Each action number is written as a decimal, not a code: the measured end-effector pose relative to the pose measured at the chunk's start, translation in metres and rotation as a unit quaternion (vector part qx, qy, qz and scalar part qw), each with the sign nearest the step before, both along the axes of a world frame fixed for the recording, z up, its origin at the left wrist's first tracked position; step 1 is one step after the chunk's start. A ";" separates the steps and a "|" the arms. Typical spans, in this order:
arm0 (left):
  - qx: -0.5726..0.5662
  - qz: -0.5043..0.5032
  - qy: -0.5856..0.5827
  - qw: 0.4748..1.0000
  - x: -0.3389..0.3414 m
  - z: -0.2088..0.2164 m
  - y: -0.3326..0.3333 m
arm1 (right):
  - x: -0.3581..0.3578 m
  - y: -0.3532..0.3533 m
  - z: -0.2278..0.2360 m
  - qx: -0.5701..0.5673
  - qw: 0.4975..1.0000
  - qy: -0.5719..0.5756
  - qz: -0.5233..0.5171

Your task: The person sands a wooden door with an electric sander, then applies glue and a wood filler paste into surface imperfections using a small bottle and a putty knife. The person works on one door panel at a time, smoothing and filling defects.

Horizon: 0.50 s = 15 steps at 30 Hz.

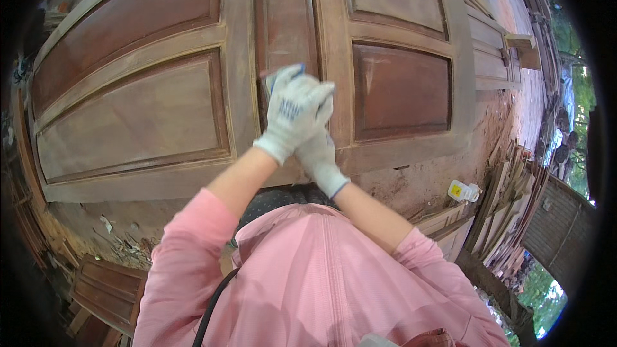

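Observation:
A large wooden panelled door [241,83] lies in front of me, its frame pale and dusty and several recessed panels reddish brown. Both my hands wear white knitted gloves and meet over the narrow middle panel [287,26]. My left hand [297,110] is on top, its fingers curled and closed. A small dark reddish edge shows by its fingertips, too little to name. Crossing under it, my right hand [319,154] has its fingers hidden by the left one. Whether it grips anything cannot be seen.
On the ground at right stands a white plastic jug [464,191] with a yellow label, near stacked wooden strips [504,209]. Another panelled wooden piece [108,292] lies at lower left. Beyond the door's right end is a further panelled piece [490,51].

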<state>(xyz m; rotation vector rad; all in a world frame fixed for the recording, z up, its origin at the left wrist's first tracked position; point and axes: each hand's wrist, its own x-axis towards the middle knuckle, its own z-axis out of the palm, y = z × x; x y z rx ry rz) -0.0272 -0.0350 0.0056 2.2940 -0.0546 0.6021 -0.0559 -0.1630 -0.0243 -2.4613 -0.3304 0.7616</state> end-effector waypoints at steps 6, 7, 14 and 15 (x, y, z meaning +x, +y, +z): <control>0.019 0.025 -0.023 0.999 0.053 -0.004 0.010 | 0.059 0.011 -0.009 0.052 0.995 -0.081 0.015; 0.031 0.021 -0.016 0.999 0.080 -0.004 0.020 | 0.085 0.021 -0.006 0.074 0.990 -0.116 0.018; 0.058 0.037 -0.038 0.997 0.125 -0.013 0.032 | 0.126 0.042 0.007 0.048 0.996 -0.058 -0.048; 0.042 0.021 -0.035 0.998 0.100 -0.012 0.017 | 0.105 0.022 -0.008 0.045 0.997 -0.062 -0.023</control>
